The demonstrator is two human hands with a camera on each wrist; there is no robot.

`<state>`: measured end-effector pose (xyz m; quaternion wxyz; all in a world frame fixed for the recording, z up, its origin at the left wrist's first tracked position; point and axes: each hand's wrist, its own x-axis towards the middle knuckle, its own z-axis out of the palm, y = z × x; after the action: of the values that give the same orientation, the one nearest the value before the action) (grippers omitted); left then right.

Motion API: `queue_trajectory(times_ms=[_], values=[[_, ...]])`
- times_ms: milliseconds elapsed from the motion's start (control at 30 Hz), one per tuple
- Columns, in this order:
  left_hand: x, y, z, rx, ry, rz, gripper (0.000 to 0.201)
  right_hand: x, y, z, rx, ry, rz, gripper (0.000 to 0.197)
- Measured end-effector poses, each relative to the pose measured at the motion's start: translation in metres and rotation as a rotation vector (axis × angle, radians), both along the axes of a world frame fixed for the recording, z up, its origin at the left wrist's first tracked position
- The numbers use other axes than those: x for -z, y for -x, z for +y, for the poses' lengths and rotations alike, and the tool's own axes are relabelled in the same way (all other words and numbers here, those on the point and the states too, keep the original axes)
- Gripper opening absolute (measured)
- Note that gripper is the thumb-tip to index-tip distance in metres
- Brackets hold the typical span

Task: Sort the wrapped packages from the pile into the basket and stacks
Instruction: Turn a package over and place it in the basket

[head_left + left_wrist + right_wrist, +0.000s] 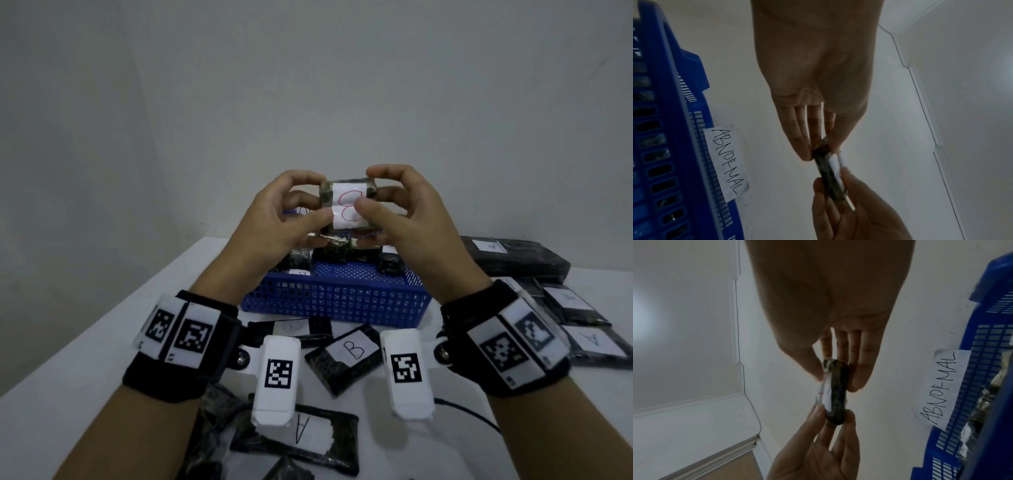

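1. Currently, the left hand [274,214] and right hand [407,209] together pinch one small dark wrapped package [347,204] by its ends, raised above the blue basket [337,301]; its white label shows a red B.
2. Already sorted: the basket, tagged ABNORMAL [726,162], holds several packages, and a stack marked A [513,255] lies to the right on the white table [68,359].
3. Left to do, as I judge it: many A and B packages, among them a B package [346,356], lie loose in front of the basket, so the sorting seems roughly midway.
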<state>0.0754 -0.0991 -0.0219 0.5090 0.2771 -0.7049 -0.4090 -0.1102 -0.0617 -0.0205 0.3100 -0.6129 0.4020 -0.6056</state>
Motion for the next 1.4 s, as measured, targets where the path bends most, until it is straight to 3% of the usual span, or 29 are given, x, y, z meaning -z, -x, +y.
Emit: queue_trajectory(times_ms=[267, 467, 600, 667, 767, 900, 1067, 1167, 1267, 1400], values=[[-0.001, 0.001, 0.005, 0.045, -0.035, 0.038, 0.022, 0.009, 0.002, -0.008, 0.044, -0.050, -0.094, 0.032], [-0.002, 0.000, 0.005, 0.000, 0.035, 0.005, 0.023, 0.014, -0.003, -0.010, -0.039, -0.059, 0.116, 0.059], [-0.006, 0.000, 0.011, 0.054, 0.032, -0.014, 0.020, 0.014, -0.005, -0.007, 0.032, 0.040, 0.051, 0.052], [-0.007, 0.001, 0.013, 0.085, -0.054, -0.021, 0.026, 0.015, -0.004, -0.008, 0.082, 0.110, 0.078, 0.051], [-0.005, 0.001, 0.010, 0.138, -0.185, -0.109, 0.050, 0.017, -0.003, -0.009, 0.053, 0.166, 0.163, 0.057], [-0.001, -0.002, 0.005, 0.145, -0.208, -0.085, 0.046, 0.017, 0.002, -0.009, -0.042, 0.139, 0.280, 0.065], [0.001, -0.004, 0.001, 0.100, -0.094, -0.091, 0.052, 0.007, 0.006, -0.006, -0.034, 0.033, 0.132, 0.058], [0.001, -0.003, 0.002, 0.094, -0.028, -0.112, 0.051, 0.008, 0.007, -0.010, 0.055, 0.076, 0.228, 0.044], [0.002, -0.001, 0.001, 0.068, 0.023, -0.114, 0.050, 0.010, 0.005, -0.010, 0.113, 0.131, 0.211, 0.033], [0.006, -0.002, -0.002, 0.015, 0.103, -0.114, 0.047, 0.007, 0.004, -0.006, 0.142, 0.166, 0.270, 0.031]])
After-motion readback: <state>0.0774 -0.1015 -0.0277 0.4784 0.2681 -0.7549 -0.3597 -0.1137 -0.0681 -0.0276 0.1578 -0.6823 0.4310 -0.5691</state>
